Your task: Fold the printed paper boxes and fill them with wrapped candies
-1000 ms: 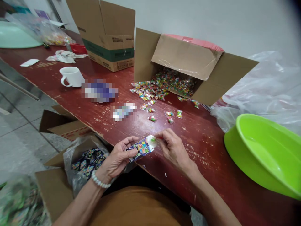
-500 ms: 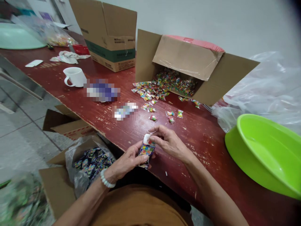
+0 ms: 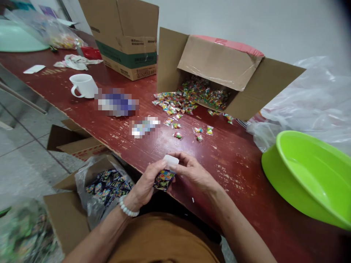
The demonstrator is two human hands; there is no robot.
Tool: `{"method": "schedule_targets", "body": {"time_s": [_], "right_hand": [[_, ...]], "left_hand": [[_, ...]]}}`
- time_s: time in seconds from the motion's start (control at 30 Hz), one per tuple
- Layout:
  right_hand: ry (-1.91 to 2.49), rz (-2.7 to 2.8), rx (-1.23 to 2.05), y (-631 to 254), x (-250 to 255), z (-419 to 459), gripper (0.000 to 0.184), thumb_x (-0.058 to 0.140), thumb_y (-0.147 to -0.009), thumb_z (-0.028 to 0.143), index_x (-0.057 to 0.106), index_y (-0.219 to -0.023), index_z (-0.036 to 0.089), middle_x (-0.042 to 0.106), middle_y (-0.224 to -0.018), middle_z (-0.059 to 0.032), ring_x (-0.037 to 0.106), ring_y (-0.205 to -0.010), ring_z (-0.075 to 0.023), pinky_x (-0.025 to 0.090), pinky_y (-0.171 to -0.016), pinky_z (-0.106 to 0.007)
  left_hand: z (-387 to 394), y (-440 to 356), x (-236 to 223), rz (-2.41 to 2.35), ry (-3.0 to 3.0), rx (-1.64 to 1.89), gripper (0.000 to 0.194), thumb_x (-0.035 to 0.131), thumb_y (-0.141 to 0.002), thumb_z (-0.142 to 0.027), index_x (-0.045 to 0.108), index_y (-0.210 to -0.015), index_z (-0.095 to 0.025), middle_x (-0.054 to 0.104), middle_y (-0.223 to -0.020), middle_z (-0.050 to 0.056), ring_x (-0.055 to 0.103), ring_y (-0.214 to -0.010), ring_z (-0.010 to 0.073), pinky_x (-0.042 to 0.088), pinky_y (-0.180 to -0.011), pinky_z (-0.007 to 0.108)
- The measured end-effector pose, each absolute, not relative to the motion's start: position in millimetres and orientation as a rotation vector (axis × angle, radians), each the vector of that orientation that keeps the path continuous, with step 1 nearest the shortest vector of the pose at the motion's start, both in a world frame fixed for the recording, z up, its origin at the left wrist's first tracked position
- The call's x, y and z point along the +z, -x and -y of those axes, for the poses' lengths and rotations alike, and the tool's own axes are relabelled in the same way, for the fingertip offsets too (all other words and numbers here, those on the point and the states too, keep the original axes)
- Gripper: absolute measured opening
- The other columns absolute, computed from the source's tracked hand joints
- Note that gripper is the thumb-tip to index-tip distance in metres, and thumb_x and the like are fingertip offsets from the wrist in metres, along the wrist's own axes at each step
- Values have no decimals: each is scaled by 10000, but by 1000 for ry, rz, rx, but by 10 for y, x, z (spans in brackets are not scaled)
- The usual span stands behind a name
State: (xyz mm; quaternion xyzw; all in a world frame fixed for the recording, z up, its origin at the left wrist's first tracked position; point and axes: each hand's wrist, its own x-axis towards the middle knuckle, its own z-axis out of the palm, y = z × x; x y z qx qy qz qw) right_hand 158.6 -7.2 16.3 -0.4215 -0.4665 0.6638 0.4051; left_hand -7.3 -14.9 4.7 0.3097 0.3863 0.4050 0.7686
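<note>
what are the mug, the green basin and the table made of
The mug looks like glazed white ceramic, smooth with a soft shine. The basin looks like glossy moulded plastic, bright green. The table seems painted wood, its red paint chipped to paler patches.

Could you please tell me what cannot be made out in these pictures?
Head view:
Printed packet: partly hidden by the left hand and right hand.
Two pixelated items on the table: blurred, unreadable.
Plastic bag, lower left: blurred, cut off by the frame edge.
</note>
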Motion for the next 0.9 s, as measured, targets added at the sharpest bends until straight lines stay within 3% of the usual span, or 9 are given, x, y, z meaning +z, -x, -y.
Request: {"method": "schedule_targets", "body": {"time_s": [0.17,0.27,0.4,0.47,0.57,0.67,0.73,0.8,0.9], "right_hand": [[1135,1439,1110,-1473,99,149,173,676,-875,395,723,-870,229,693,-860,-40,635,-746,-174,524,-749,-329],[1096,1711,871,-1513,150,166,158,627,-915,347,753,-915,252,725,-888,-50,660,-852,-201,508,-852,-360],[1115,1507,1214,-1494,149,173,169,646,-896,372,721,-859,224,730,-908,-41,619,-594,-136,540,-594,-292],[1108,1250,1437,-1444,125,162,206,705,-841,406,689,-827,200,728,-872,-38,552,-467,-106,493,-439,-260],[1125,1091,1565,-1387,117,136,255,731,-813,425,681,-842,176,693,-701,-22,523,-423,-111,475,-391,-255],[1166,1250,1365,-1386,147,132,216,698,-850,400,696,-837,185,714,-752,-44,592,-527,-137,532,-505,-279],[1113,1466,1136,-1395,155,155,169,654,-891,364,709,-830,216,737,-891,-62,670,-751,-183,575,-729,-344],[1040,1613,985,-1386,133,195,133,631,-912,328,719,-858,244,715,-1013,-68,657,-985,-213,526,-930,-402],[979,1606,1079,-1327,46,259,110,656,-901,331,711,-976,272,625,-1174,-72,601,-1133,-219,518,-953,-397]], "left_hand": [[174,59,52,-795,-627,848,390,678,-819,-540,704,-888,-157,699,-700,48,634,-523,164,502,-443,243],[156,104,105,-716,-486,660,553,563,-828,-686,694,-929,-158,683,-676,64,633,-469,190,511,-398,283],[143,130,169,-709,-483,674,663,451,-867,-722,614,-1274,-224,674,-679,45,640,-474,199,501,-382,276],[147,116,176,-711,-511,704,692,427,-877,-725,581,-1340,-233,673,-675,44,631,-471,187,479,-383,253],[153,93,149,-703,-547,743,731,440,-867,-733,590,-1348,-203,689,-692,60,599,-446,161,459,-394,239],[149,103,102,-735,-562,774,724,485,-851,-724,629,-1304,-177,698,-695,66,581,-438,148,442,-388,228],[144,120,80,-763,-545,788,651,543,-849,-675,666,-1241,-170,691,-681,54,579,-445,146,442,-386,226],[140,133,75,-800,-512,820,518,633,-834,-571,699,-1152,-168,673,-659,31,579,-444,144,458,-393,230],[141,150,97,-843,-480,834,388,687,-800,-431,703,-1091,-174,680,-705,23,586,-444,148,469,-384,243]]}}
